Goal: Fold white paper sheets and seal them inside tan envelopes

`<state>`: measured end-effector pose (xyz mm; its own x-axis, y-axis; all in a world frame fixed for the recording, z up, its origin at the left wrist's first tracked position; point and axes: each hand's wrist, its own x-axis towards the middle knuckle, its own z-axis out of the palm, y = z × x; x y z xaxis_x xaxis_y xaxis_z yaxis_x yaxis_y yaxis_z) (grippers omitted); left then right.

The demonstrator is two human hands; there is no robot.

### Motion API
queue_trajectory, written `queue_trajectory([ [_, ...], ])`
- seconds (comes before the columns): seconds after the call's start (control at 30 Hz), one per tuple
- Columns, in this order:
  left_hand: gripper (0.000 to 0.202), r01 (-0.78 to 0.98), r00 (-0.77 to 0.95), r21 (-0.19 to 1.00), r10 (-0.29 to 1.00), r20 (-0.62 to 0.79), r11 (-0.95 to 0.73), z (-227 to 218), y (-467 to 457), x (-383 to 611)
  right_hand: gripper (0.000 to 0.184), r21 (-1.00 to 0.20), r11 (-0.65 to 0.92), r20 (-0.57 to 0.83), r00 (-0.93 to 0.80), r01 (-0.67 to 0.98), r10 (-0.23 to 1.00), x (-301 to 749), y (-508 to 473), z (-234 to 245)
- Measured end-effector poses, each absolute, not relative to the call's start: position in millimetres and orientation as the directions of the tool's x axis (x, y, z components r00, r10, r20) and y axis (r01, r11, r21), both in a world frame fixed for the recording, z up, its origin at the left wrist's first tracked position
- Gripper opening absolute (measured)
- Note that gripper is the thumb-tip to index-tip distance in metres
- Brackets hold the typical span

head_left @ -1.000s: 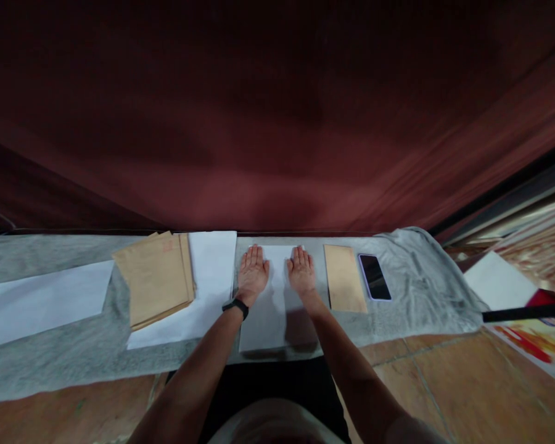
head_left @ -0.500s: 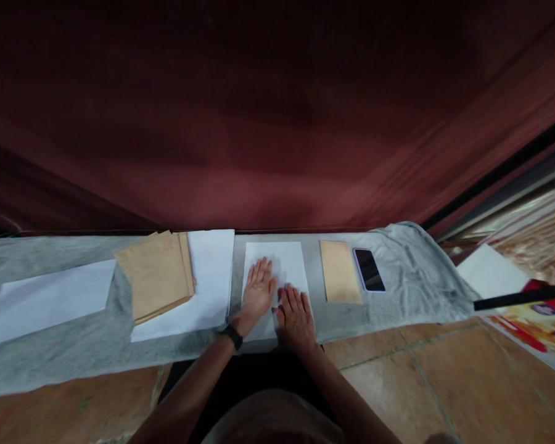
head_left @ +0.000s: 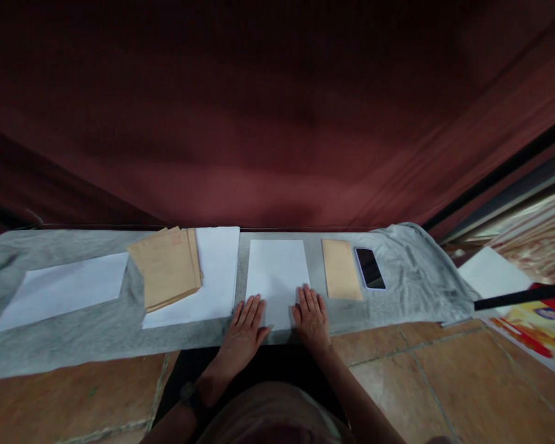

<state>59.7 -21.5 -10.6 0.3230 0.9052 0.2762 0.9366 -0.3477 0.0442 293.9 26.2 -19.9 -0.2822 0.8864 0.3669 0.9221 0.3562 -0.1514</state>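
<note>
Head cam: gray cloth [head_left: 409, 280] mid-frame, dark-red backdrop [head_left: 277, 154] top, tile flr [head_left: 388, 382] btm. White sheet [head_left: 277, 268] ctr, smooth; L hand [head_left: 243, 336] + R hand [head_left: 313, 320] spread flat at lower corners, gripping nothing.

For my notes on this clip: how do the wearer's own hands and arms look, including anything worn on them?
The left hand and right hand are ungloved, with no rings that I can make out. A dark, watch-like band circles the left wrist; the right wrist looks bare. No sleeves cover the visible forearms.
</note>
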Motion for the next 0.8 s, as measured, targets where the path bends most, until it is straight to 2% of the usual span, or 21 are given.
queue_trajectory([
  [0.13,0.054,0.929,0.362,0.000,0.906,0.217,-0.371,-9,-33,59,0.053,-0.135,0.390,0.347,-0.325,0.911,0.880,314,19,-22],
  [0.3,0.052,0.919,0.393,-0.043,0.917,0.065,-0.391,2,-34,62,0.049,-0.141,0.472,0.311,-0.414,0.870,0.855,329,15,-23],
  [0.43,0.058,0.913,0.407,-0.021,0.913,-0.022,-0.407,12,-29,64,0.051,-0.201,0.482,0.309,-0.412,0.853,0.858,332,16,-25],
  [0.57,0.063,0.927,0.373,0.079,0.923,-0.095,-0.367,29,-18,63,0.054,-0.351,0.504,0.335,-0.396,0.789,0.855,340,24,-30],
  [0.67,0.053,0.931,0.336,0.201,0.929,-0.154,-0.304,48,-13,60,0.058,-0.505,0.508,0.346,-0.376,0.698,0.860,352,31,-32],
  [0.8,0.034,0.887,0.248,0.415,0.967,-0.055,-0.204,68,-13,50,0.060,-0.681,0.443,0.325,-0.302,0.583,0.896,364,36,-27],
])
